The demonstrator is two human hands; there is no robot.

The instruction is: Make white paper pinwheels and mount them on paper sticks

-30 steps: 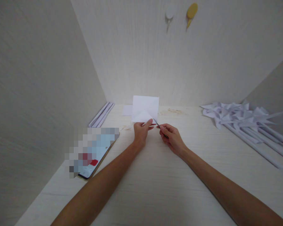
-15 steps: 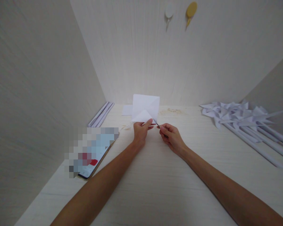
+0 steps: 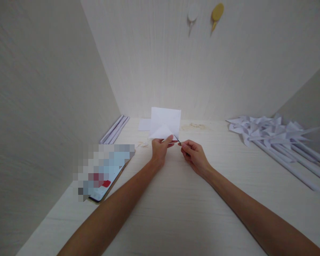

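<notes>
My left hand (image 3: 160,149) pinches the lower corner of a white sheet of paper (image 3: 165,121) that stands up from the table, with a folded triangular flap at its bottom. My right hand (image 3: 193,154) is closed around a thin dark tool (image 3: 177,139), probably small scissors or a blade, whose tip meets the paper's lower right corner. Both hands sit close together over the pale wooden table (image 3: 176,206), near its back.
A phone (image 3: 104,174) lies at the left. Rolled white paper sticks (image 3: 114,129) lie along the left wall. A pile of white paper pinwheels on sticks (image 3: 277,137) fills the right side. A small paper scrap (image 3: 144,124) lies behind the sheet, and two hooks (image 3: 216,14) hang on the back wall.
Almost nothing moved. The right hand edged slightly toward the paper, so the tool's tip sits a bit closer to the sheet's corner.
</notes>
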